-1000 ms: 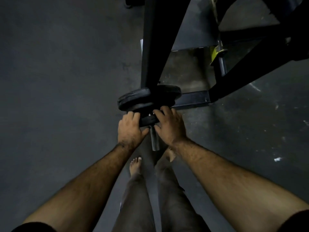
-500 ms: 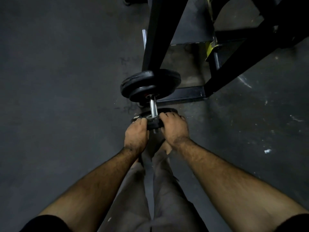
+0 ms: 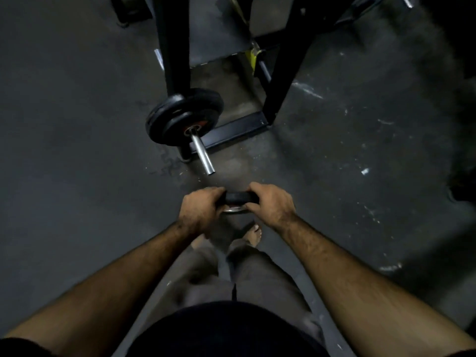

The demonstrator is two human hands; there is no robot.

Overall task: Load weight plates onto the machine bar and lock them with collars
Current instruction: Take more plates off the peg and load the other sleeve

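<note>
A small black weight plate (image 3: pixel 238 197) with a shiny metal hub is held edge-up between both hands, clear of the bar. My left hand (image 3: pixel 199 210) grips its left rim and my right hand (image 3: pixel 270 204) grips its right rim. The machine's chrome bar (image 3: pixel 203 155) sticks out toward me, its bare end a short way beyond the held plate. Two larger black plates (image 3: pixel 180 117) sit on the bar against the black upright arm (image 3: pixel 175 47).
The black machine frame (image 3: pixel 237 130) runs along the floor behind the bar, with a slanted post (image 3: pixel 286 65) on the right. A yellow-tagged part (image 3: pixel 251 57) sits further back. Dark scuffed floor (image 3: pixel 77 150) surrounds it. My bare foot (image 3: pixel 253 235) stands below the hands.
The small plate has slid off the end of the bar and come back toward me in both hands. The bar end is now bare.
</note>
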